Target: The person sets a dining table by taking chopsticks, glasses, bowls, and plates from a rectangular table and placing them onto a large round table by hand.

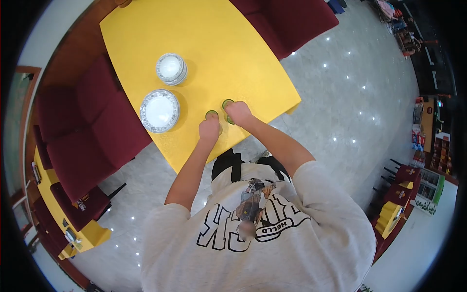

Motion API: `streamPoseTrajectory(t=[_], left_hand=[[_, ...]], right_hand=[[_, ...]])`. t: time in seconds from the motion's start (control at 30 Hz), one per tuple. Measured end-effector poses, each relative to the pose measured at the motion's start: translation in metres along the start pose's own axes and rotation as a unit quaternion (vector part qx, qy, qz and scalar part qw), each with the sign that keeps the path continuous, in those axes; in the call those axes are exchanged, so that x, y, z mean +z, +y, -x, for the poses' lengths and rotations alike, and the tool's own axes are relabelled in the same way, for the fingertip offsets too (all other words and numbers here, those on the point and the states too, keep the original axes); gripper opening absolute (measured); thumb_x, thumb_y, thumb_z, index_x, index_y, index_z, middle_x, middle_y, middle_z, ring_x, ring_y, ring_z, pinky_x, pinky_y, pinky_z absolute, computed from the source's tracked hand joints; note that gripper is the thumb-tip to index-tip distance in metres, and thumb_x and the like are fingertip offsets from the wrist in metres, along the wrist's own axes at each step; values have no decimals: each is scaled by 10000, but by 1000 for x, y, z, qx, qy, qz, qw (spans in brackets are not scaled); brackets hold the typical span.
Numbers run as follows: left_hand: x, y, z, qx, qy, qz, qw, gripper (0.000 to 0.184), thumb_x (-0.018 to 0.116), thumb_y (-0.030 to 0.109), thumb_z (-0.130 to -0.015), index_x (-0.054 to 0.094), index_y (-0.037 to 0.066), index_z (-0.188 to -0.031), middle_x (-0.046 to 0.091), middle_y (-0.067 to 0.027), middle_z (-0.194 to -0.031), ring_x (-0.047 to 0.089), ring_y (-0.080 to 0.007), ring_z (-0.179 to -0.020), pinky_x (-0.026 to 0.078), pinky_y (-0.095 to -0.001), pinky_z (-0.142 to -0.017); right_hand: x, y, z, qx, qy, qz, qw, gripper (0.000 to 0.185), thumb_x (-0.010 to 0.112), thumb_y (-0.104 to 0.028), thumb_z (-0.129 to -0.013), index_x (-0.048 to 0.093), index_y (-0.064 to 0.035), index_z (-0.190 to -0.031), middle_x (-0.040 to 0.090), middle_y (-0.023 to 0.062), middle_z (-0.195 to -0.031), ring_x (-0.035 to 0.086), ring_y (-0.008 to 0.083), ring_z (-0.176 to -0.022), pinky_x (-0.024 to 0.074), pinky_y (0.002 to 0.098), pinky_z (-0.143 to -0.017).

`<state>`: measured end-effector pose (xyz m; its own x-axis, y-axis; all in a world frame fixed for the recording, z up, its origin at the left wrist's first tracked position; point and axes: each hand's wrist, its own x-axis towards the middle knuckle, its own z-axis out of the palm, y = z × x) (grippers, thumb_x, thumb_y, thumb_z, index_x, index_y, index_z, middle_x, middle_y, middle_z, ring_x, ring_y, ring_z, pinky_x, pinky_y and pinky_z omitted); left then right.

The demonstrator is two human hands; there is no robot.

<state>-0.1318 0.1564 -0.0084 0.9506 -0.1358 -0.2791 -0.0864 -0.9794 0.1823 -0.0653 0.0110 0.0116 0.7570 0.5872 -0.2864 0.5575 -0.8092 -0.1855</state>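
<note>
Basically, left hand [209, 129] curled tight around a small round green-rimmed cup [211, 112] near the yellow worktop's [233, 53] edge. Right hand [240, 114] closed at a matching cup [227, 103], another green rim [230, 120] just beside; can't tell if it grips both. White grey-patterned plate stack [160, 111] and smaller bowl stack [170, 67] sit to the left.

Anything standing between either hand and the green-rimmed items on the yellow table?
Nothing visible does: the left hand and right hand are both at the green-rimmed items. The nearer dish stack and farther dish stack stand off to the left, not between.
</note>
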Motion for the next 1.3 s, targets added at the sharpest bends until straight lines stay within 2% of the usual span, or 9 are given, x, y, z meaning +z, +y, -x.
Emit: streamPoseTrajectory(t=[0.4,0.6,0.67,0.7,0.77,0.8,0.87,1.07,1.3], left_hand=[[0,0,23,-72,-20,89,993,149,588,100,-785,547,16,-900,605,-213,-932,624,-400,-801,512,-466,-700],[11,19,95,-74,32,127,989,161,618,49,-743,569,2,-889,631,-201,-850,623,-360,-799,490,-440,-696],[12,43,114,-75,-1,225,971,156,638,19,-746,570,-2,-884,635,-161,-798,638,-286,-716,512,-368,-645],[10,63,117,-61,-7,213,975,156,638,19,-746,570,-2,-884,635,-161,-798,638,-286,-716,512,-368,-645],[4,116,125,-110,-65,431,893,129,642,-3,-770,552,0,-863,622,-101,-779,623,-191,-684,520,-293,-611],[1,149,123,-90,-76,425,898,129,642,-3,-770,552,0,-863,622,-101,-779,623,-191,-684,520,-293,-611],[-8,219,117,-54,-167,565,806,130,630,-29,-792,533,-1,-874,598,-66,-808,612,-151,-714,541,-272,-627],[-39,436,100,137,-335,485,796,173,637,-10,-788,513,11,-906,595,-71,-800,610,-146,-662,540,-302,-621],[-44,613,107,244,-492,367,751,190,620,-71,-786,507,33,-897,586,-55,-796,630,-146,-684,540,-270,-628]], right_hand=[[25,25,61,83,20,-97,992,94,601,-82,-720,643,-28,-785,660,151,-823,658,323,-788,534,406,-671],[47,69,164,126,102,-330,930,163,674,-134,-696,671,-29,-821,663,158,-824,656,287,-756,520,395,-663],[48,82,225,66,195,-530,823,192,737,-126,-706,675,-25,-857,676,101,-790,653,209,-712,519,333,-633],[48,88,256,77,209,-536,814,192,737,-126,-706,675,-25,-857,676,101,-790,653,209,-712,519,333,-633],[42,101,323,133,114,-779,603,183,733,-105,-757,662,-6,-892,675,77,-808,643,158,-716,525,296,-642],[40,107,356,143,135,-778,596,183,733,-105,-757,662,-6,-892,675,77,-808,643,158,-716,525,296,-642],[38,113,418,192,199,-814,511,177,719,-48,-766,652,-19,-927,662,39,-826,620,101,-732,516,266,-627],[39,127,564,306,402,-787,354,190,702,11,-760,618,-12,-929,651,70,-879,638,144,-735,545,277,-635],[38,133,651,345,585,-716,161,211,711,-2,-728,615,-5,-915,628,52,-781,606,121,-665,494,259,-605]])
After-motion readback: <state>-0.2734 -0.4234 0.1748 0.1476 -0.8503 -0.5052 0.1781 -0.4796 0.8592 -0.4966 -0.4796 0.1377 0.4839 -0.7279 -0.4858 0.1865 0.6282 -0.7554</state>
